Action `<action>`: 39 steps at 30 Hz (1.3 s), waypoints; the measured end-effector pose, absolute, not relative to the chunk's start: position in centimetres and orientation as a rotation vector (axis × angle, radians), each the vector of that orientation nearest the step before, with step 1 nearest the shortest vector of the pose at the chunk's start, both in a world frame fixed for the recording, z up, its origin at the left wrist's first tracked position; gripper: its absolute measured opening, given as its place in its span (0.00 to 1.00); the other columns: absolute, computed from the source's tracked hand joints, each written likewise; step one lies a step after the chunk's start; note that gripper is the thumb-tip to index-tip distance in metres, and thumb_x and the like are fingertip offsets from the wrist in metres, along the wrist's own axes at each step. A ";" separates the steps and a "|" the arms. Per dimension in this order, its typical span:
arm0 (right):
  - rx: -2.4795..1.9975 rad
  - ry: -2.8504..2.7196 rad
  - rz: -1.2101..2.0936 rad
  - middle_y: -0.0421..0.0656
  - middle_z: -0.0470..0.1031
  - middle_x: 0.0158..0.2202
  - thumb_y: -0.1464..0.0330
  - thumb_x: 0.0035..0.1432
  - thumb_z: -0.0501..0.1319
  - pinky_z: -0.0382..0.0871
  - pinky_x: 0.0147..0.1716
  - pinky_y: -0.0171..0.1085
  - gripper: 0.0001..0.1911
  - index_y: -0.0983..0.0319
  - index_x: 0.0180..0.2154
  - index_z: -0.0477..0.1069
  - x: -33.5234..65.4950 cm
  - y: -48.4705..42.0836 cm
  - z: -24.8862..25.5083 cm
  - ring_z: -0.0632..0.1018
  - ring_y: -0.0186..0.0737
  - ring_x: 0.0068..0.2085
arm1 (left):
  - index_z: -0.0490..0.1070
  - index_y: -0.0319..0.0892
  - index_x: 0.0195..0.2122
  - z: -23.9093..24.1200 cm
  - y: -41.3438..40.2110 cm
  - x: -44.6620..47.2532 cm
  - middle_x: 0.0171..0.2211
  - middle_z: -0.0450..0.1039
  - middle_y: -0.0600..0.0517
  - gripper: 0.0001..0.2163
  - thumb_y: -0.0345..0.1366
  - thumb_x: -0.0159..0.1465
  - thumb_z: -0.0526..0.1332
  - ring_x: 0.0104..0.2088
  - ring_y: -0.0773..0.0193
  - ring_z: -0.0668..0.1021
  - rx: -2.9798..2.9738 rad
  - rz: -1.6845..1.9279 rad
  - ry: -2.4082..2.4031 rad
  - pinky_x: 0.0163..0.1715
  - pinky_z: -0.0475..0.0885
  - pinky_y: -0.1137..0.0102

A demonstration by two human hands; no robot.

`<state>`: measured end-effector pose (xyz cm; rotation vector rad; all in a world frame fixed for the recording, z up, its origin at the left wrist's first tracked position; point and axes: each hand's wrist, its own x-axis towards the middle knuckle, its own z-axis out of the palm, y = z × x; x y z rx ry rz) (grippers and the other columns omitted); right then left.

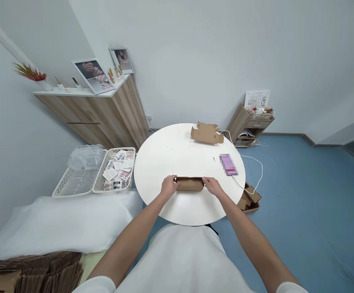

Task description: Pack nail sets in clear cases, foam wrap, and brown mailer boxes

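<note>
A small brown cardboard box (190, 184) is held over the near half of the round white table (155, 162). My left hand (170, 186) grips its left end, and my right hand (212, 185) grips its right end, with fingers and thumbs closed on the cardboard. The box's long side faces me; its far side is hidden. Farther back on the table lies an unfolded cardboard box blank (206, 133) with its flaps spread.
A purple blurred phone-like object (228, 164) with a white cable (261, 171) lies on the table's right. A carton of folded boxes (250, 199) stands below the right edge. White baskets (97, 183) and stacked flat cardboard (39, 272) are on the left.
</note>
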<state>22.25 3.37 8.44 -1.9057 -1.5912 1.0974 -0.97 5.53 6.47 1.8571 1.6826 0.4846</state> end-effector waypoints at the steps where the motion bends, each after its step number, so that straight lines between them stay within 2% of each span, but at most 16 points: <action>1: -1.904 -1.588 1.095 0.40 0.66 0.21 0.55 0.51 0.47 0.57 0.26 0.34 0.19 0.59 0.19 0.63 22.2 3.5 8.4 0.69 0.38 0.27 | 0.68 0.43 0.40 6.5 5.6 -1.0 0.34 0.70 0.50 0.12 0.36 0.54 0.57 0.34 0.62 0.71 1.872 0.491 1.688 0.33 0.64 0.70; 5: -1.907 -1.606 1.074 0.40 0.66 0.21 0.55 0.51 0.46 0.56 0.26 0.34 0.19 0.59 0.19 0.62 22.0 3.6 8.2 0.69 0.38 0.27 | 0.70 0.42 0.37 6.5 5.6 -1.1 0.33 0.70 0.50 0.10 0.36 0.53 0.58 0.34 0.62 0.72 1.910 0.511 1.688 0.33 0.64 0.70; 15: -1.889 -1.690 1.041 0.38 0.64 0.20 0.58 0.53 0.45 0.55 0.25 0.32 0.17 0.59 0.20 0.62 22.1 3.6 8.0 0.65 0.34 0.24 | 0.69 0.44 0.39 6.7 5.7 -1.2 0.30 0.72 0.54 0.14 0.37 0.50 0.61 0.31 0.64 0.73 1.757 0.521 1.665 0.32 0.66 0.72; 18: -1.874 -1.688 1.070 0.38 0.67 0.23 0.58 0.53 0.46 0.58 0.27 0.33 0.17 0.59 0.23 0.65 22.3 3.5 8.1 0.67 0.35 0.26 | 0.69 0.43 0.41 6.8 5.4 -1.5 0.30 0.71 0.53 0.17 0.39 0.48 0.62 0.30 0.65 0.73 1.777 0.513 1.617 0.32 0.66 0.71; 20: -1.864 -1.638 1.101 0.40 0.70 0.28 0.57 0.51 0.49 0.60 0.31 0.33 0.15 0.59 0.29 0.69 22.6 3.3 8.1 0.69 0.37 0.31 | 0.68 0.43 0.43 6.8 5.2 -1.9 0.33 0.71 0.52 0.21 0.42 0.47 0.63 0.31 0.64 0.73 1.797 0.539 1.556 0.33 0.67 0.71; 22: -1.831 -1.561 1.183 0.42 0.71 0.34 0.56 0.49 0.53 0.62 0.35 0.34 0.17 0.59 0.36 0.69 22.8 3.0 8.3 0.70 0.38 0.36 | 0.68 0.43 0.44 6.9 5.1 -2.4 0.37 0.70 0.50 0.22 0.48 0.50 0.60 0.33 0.63 0.73 1.740 0.569 1.507 0.35 0.67 0.70; 24: -1.783 -1.454 1.334 0.44 0.70 0.40 0.54 0.49 0.53 0.63 0.36 0.35 0.21 0.59 0.41 0.68 23.0 2.8 8.4 0.71 0.38 0.37 | 0.68 0.42 0.43 6.9 5.1 -2.8 0.40 0.70 0.48 0.23 0.53 0.54 0.52 0.34 0.64 0.73 1.559 0.572 1.474 0.34 0.67 0.70; 27: -1.776 -1.241 1.506 0.45 0.69 0.43 0.51 0.50 0.49 0.65 0.32 0.35 0.24 0.58 0.40 0.69 23.1 2.8 8.3 0.72 0.36 0.34 | 0.68 0.42 0.42 7.0 5.2 -3.0 0.44 0.68 0.47 0.25 0.56 0.55 0.47 0.34 0.64 0.74 1.267 0.522 1.437 0.31 0.67 0.72; 30: -1.807 -1.119 1.544 0.46 0.70 0.41 0.51 0.49 0.51 0.65 0.30 0.35 0.23 0.59 0.38 0.69 23.0 2.9 7.9 0.73 0.35 0.32 | 0.66 0.44 0.43 6.8 5.3 -3.1 0.46 0.67 0.47 0.24 0.55 0.54 0.51 0.35 0.64 0.75 1.144 0.472 1.417 0.30 0.67 0.72; 33: -1.790 -1.080 1.559 0.46 0.70 0.42 0.53 0.48 0.54 0.65 0.30 0.35 0.20 0.58 0.40 0.68 22.8 2.7 7.3 0.74 0.35 0.32 | 0.66 0.44 0.45 6.4 5.1 -3.3 0.46 0.68 0.46 0.23 0.53 0.53 0.54 0.37 0.63 0.75 1.128 0.464 1.395 0.31 0.67 0.72; 39: -1.785 -1.077 1.471 0.45 0.69 0.44 0.57 0.47 0.56 0.65 0.31 0.36 0.19 0.58 0.41 0.67 22.2 1.6 5.9 0.74 0.36 0.34 | 0.67 0.41 0.45 4.8 4.4 -3.4 0.36 0.73 0.48 0.21 0.46 0.54 0.56 0.36 0.62 0.75 1.282 0.551 1.365 0.32 0.67 0.71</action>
